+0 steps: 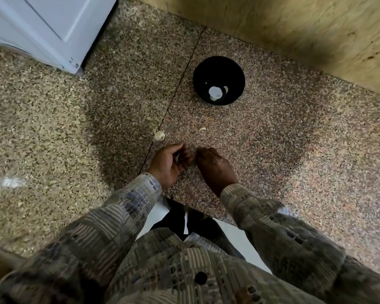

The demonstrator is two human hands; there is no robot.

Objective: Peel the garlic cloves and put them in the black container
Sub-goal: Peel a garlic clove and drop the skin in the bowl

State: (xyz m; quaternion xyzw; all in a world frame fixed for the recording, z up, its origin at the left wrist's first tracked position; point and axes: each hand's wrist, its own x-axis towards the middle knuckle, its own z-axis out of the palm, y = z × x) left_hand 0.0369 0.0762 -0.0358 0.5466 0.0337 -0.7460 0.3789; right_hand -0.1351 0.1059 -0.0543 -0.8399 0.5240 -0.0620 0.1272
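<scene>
Patterned sleeves (127, 216) frame the work: left grip (169, 161), clamped on the garlic clove (177, 157), should hold steady while the right grip (215, 165), its closure hidden, strips skin over the desk (272, 139).

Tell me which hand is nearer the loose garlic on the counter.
Left. The left hand is close by the garlic, just to its right; the right hand is farther right, past the left.
</scene>
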